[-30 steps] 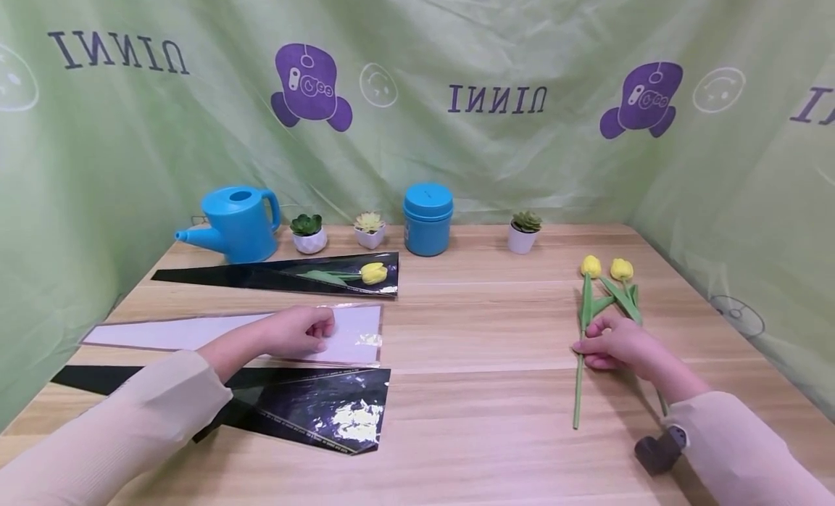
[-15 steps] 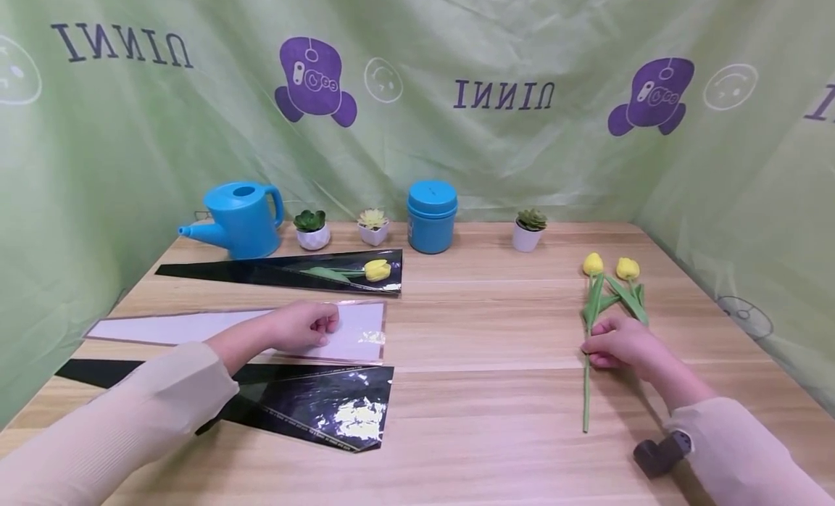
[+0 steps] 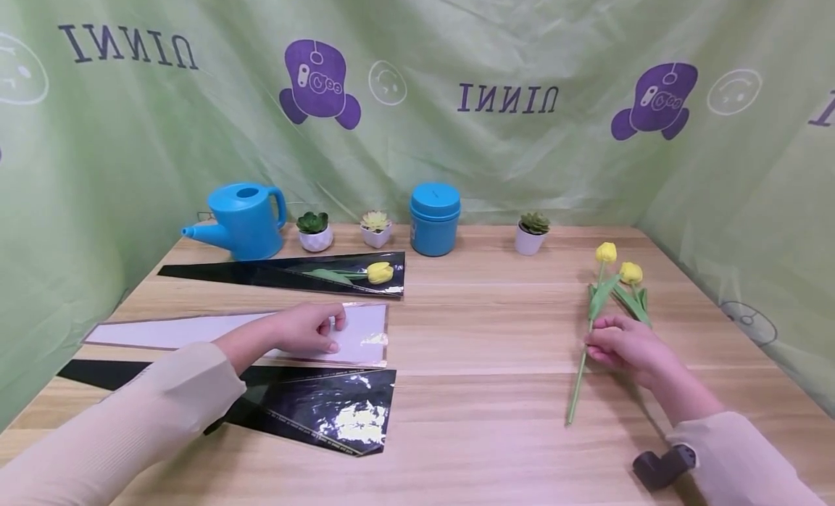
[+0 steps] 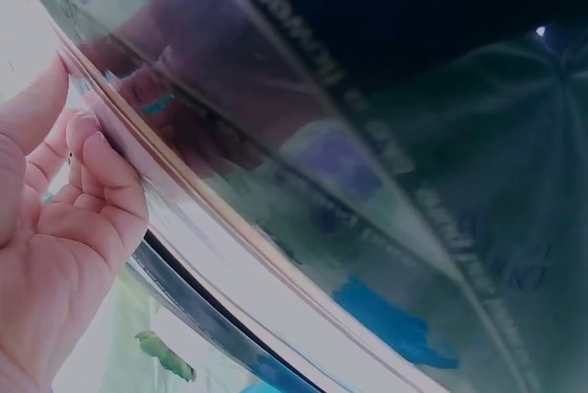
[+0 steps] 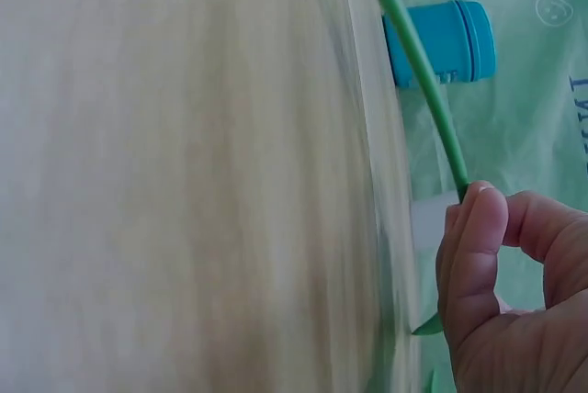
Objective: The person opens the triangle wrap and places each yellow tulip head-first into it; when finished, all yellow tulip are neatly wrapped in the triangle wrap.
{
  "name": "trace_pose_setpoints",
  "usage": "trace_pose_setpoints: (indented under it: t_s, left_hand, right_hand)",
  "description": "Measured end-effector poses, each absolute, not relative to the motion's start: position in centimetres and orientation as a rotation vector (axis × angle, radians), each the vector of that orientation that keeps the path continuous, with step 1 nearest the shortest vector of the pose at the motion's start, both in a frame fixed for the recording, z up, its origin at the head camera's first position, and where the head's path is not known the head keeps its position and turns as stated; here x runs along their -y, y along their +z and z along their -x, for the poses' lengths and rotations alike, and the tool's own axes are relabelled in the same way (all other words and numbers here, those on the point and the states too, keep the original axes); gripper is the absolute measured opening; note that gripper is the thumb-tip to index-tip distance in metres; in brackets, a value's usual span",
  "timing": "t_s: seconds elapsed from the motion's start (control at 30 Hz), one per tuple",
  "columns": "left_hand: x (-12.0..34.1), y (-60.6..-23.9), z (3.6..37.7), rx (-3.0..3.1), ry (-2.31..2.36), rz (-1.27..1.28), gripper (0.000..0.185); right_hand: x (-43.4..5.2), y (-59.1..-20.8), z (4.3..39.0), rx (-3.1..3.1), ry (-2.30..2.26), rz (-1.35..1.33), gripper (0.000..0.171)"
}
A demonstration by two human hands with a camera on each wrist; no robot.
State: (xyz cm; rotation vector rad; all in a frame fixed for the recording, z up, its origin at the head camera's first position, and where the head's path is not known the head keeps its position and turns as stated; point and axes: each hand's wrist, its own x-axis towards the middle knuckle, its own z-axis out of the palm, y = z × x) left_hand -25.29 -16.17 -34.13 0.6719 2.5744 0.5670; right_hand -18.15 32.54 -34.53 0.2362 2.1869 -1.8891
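We're reading mirrored lettering on the green backdrop (image 3: 457, 151), roughly "UNNI" flipped, next to purple mascot prints; gold print along the edge of the near black sleeve (image 3: 326, 408) is too small to read, and in the left wrist view it's mirrored and blurred. Our right hand (image 3: 622, 344) is pinching the stem of a yellow tulip (image 3: 605, 253), thumb and fingers curled round it, at the right of the wooden table (image 3: 483, 332); the stem is angling down-left past the hand. A second tulip (image 3: 630, 272) is lying just behind, its stem hidden by our hand. Our left hand (image 3: 306, 328) is resting on the white wrapping sleeve (image 3: 196, 330), fingers curled at the edge of its film; whether they're pinching it, we can't tell. A third tulip (image 3: 380, 272) is sitting inside the far black sleeve (image 3: 261, 274). The right wrist view is showing mostly blurred tabletop and a blue canister (image 5: 441, 42).
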Motion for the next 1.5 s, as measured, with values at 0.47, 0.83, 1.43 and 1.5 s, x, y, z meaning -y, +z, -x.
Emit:
trace_pose_setpoints:
  t_s: [0.47, 0.83, 1.43, 1.5]
  left_hand:
    - [16.5, -34.3, 25.6, -2.51, 0.704, -0.68, 0.016]
    - [17.2, -34.5, 25.9, -2.518, 0.816, -0.711, 0.012]
    - [15.6, -34.6, 25.5, -2.535, 0.765, -0.744, 0.016]
    - [15.2, -34.8, 25.5, -2.542, 0.765, -0.756, 0.016]
  right_hand:
    - [-30.3, -33.8, 18.5, -1.974, -2.293, -0.238, 0.023]
    - [-27.5, -33.2, 19.7, -1.833, -2.506, -0.277, 0.02]
    - [-20.1, -33.9, 22.0, -1.802, -2.588, -0.372, 0.026]
    - [-19.3, -34.2, 22.3, -1.798, -2.596, -0.376, 0.026]
